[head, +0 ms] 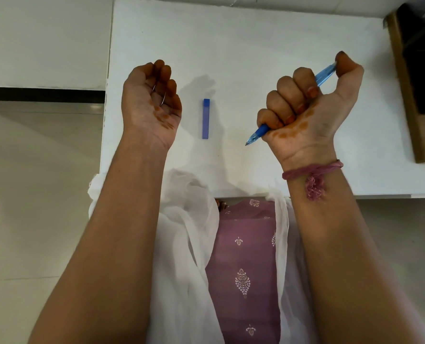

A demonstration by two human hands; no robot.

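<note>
Closest in, there's a loose white scarf [181, 219] draped over the lap, right under the near edge of the white table [256, 45]. That's my first worry. The right hand [303, 105] has the blue pen [258, 134] wrapped in a full fist, thumb up over the far end. The bare tip pokes out the near-left side of the fist, above the table and not far from that fabric. One lazy drop of the wrist and you get ink on the cloth or a stripe on the tabletop. A fist is also a clumsy hold for anything fiddly, so if the pen needs opening or refilling, I'd guess it twists or slips.

The left hand [151, 100] is up, palm toward the camera, fingers loosely curled over it. There's a thin glint of metal by the fingers, but I can't tell if it's a ring or some tiny part being held. If it's loose, tipping the palm dumps it, and that hand hangs right at the table's left edge, so it could go to the floor.

Between the hands a slim blue case [206, 119] lies flat on the table, touching neither. A careless forearm coming down could knock it away.
</note>
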